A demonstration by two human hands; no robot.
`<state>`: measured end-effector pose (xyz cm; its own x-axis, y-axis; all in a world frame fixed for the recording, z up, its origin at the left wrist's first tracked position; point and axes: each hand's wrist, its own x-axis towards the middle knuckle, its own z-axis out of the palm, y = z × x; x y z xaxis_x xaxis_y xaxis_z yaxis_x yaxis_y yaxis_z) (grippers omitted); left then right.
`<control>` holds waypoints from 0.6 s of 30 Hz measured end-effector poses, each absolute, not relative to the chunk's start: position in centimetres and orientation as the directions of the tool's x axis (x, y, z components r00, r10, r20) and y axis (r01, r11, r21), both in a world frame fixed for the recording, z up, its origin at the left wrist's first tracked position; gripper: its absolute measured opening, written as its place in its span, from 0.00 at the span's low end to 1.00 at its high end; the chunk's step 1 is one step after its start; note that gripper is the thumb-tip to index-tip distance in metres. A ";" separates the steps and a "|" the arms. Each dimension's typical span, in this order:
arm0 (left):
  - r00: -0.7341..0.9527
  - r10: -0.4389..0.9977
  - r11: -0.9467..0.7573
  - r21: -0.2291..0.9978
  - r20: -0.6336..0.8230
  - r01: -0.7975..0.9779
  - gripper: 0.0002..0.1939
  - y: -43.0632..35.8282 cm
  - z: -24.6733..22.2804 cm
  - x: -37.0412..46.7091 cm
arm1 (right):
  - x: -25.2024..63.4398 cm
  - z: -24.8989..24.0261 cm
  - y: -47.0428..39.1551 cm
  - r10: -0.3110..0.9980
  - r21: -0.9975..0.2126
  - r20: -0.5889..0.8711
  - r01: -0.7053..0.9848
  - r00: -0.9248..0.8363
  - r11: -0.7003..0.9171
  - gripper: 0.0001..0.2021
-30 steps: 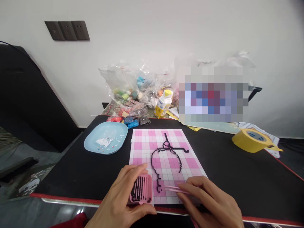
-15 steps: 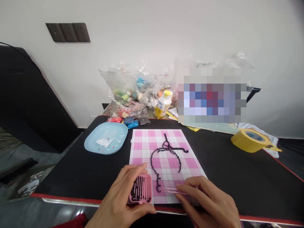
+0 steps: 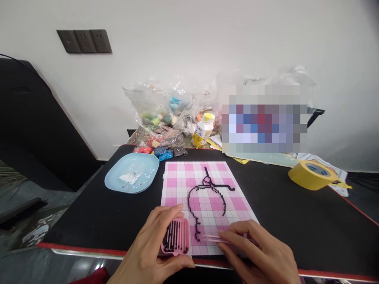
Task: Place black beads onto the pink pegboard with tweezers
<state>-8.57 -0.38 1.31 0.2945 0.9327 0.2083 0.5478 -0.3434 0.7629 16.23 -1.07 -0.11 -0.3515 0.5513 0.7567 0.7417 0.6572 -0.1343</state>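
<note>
A pink and white checked pegboard [image 3: 177, 189] lies on the black table, with black beads [image 3: 189, 203] forming a curved outline on it. My left hand [image 3: 151, 244] is closed around a small pink ridged tray [image 3: 184, 232] of black beads at the board's near left corner. Pink tweezers [image 3: 211, 238] are pinched in my right hand [image 3: 257, 250], over the board's near edge. Their tips point left, close to the lower end of the bead outline. Whether a bead sits between the tips is too small to tell.
A light blue plate [image 3: 115, 177] with white beads sits at the left. Behind the board are bagged beads [image 3: 156, 118] and a yellow-capped bottle [image 3: 203, 132]. A yellow tape roll [image 3: 308, 179] lies at the right. The black table [image 3: 278, 221] has a red edge.
The tweezers and my right hand have shifted very slightly left. My left hand still holds the pink tray in nearly the same place.
</note>
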 end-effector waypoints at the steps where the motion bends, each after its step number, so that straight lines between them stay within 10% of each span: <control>1: 0.299 0.932 -0.344 0.766 0.206 0.543 0.41 -0.4 1.4 -8.5 | 16.2 -0.1 -1.1 0.551 -0.136 0.757 0.740 -0.351 0.658 0.04; 18: 0.273 0.948 -0.277 0.851 0.165 0.446 0.39 -0.5 1.3 -8.4 | 16.4 -0.2 -1.1 0.556 -0.128 0.747 0.742 -0.364 0.658 0.05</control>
<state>-8.39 -0.54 1.29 0.2729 0.9478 0.1652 0.4460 -0.2768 0.8511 16.35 -1.13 -0.18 -0.3644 0.5565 0.7467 0.7420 0.6580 -0.1283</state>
